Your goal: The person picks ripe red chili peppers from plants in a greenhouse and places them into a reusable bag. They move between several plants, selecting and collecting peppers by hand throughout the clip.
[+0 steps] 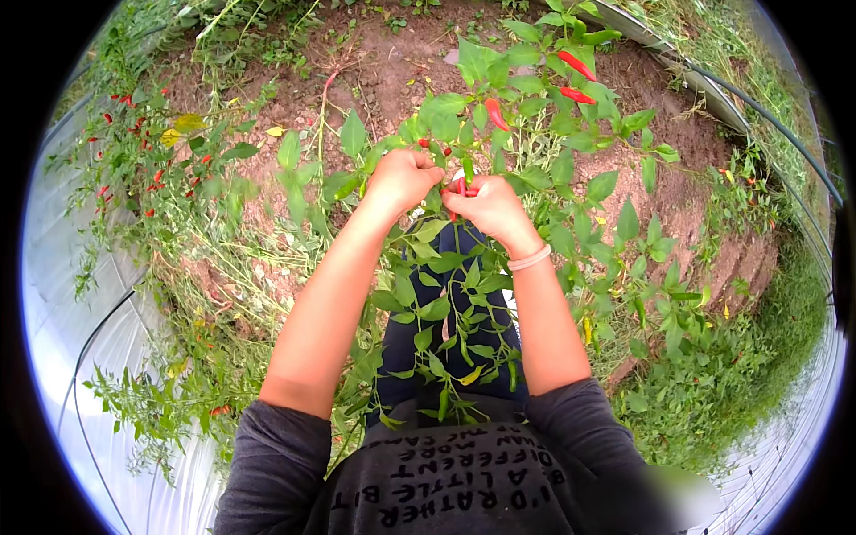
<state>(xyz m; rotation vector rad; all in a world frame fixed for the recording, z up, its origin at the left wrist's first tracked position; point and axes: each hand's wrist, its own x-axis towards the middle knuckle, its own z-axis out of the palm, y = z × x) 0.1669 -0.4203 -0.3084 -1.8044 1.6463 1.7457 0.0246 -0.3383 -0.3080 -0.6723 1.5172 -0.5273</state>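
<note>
A leafy chili pepper plant (445,120) spreads in front of me and over my legs. Small red chili peppers (463,189) lie in the fingers of my right hand (491,207), which is closed around them; a green pepper (468,169) hangs just above. Close beside it, my left hand (402,179) has thumb and fingertips pinched together among the stems; what lies between them is too small to tell. Larger red peppers (496,115) hang up and to the right of both hands, with green ones (600,37) near the top. Low by my lap hangs a yellowish pepper (471,376).
More chili plants with red fruit (158,176) grow at the left, and others (742,194) at the right. Bare soil (381,60) lies between them. A dark hose or pipe (769,100) curves at the upper right. Translucent plastic sheeting (120,348) borders the left side.
</note>
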